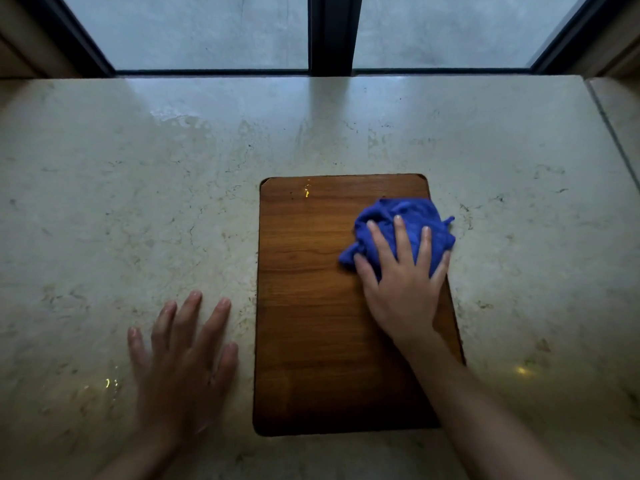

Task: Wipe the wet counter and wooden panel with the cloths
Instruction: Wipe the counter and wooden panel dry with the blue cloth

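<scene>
- A large window with grey, frosted-looking glass panes (pixel 194 29) ran along the far edge.
- A dark, upright metal mullion (pixel 330 32) split the panes in two.
- Dark slanted side frames (pixel 83 39) bounded them, beside beige wall surfaces (pixel 20 43).

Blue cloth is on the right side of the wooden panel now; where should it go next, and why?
Probably sweep the blue cloth left and up toward the panel's far-left corner. The right hand presses it flat on the wooden panel's right edge, while glinting wet spots show near the top left. The left hand rests on the counter.
</scene>
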